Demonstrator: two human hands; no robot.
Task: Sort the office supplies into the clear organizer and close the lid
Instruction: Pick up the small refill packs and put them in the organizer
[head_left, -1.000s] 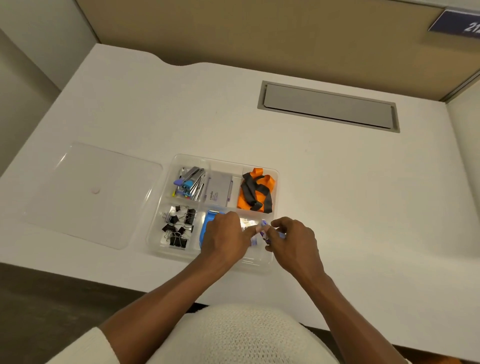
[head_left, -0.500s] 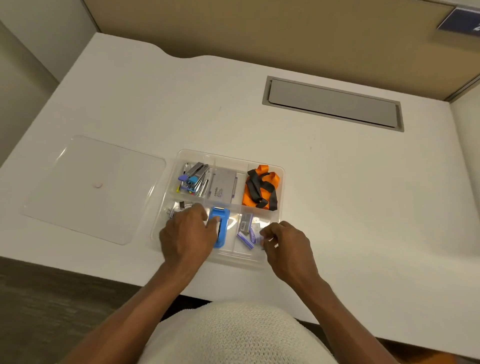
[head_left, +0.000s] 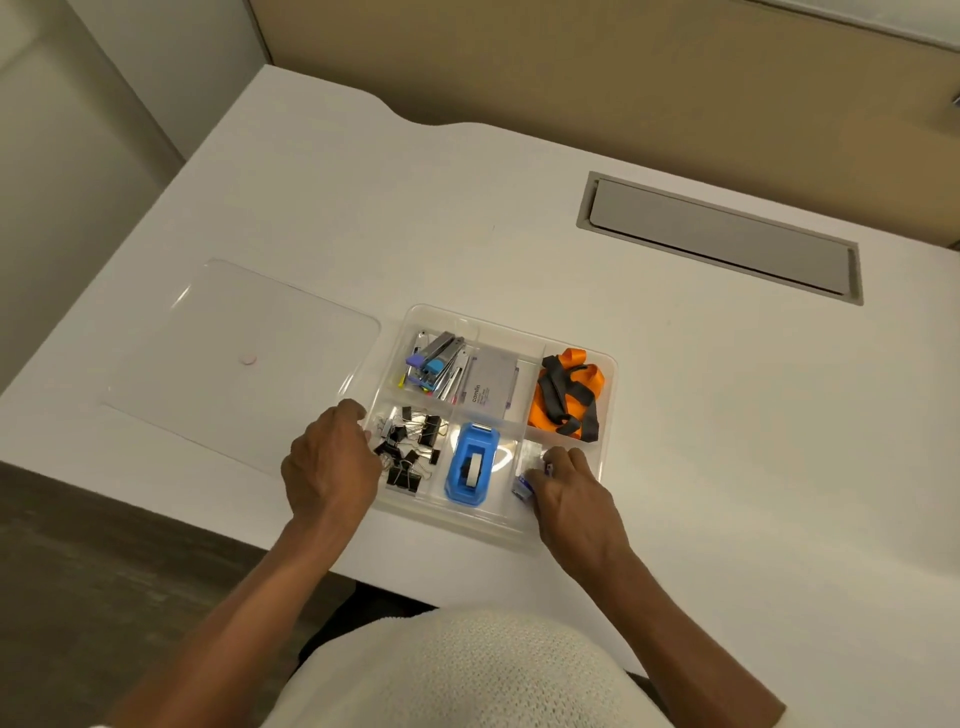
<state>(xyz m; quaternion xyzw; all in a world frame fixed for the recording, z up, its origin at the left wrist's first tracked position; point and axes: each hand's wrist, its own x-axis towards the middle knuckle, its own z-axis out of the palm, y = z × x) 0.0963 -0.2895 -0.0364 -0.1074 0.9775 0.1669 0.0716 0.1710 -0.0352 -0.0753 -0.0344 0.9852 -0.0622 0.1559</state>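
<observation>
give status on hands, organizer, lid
Left hand at organizer left edge, right hand in near-right compartment. Lid off, flat on desk. Nothing blocking.

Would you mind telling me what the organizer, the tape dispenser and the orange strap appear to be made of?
The organizer looks like clear, glossy hard plastic: the desk shows through its walls. The tape dispenser seems to be blue moulded plastic with a smooth, slightly shiny shell. The orange strap looks like matte woven fabric, lying limp and folded, though the weave is too small to confirm.
</observation>
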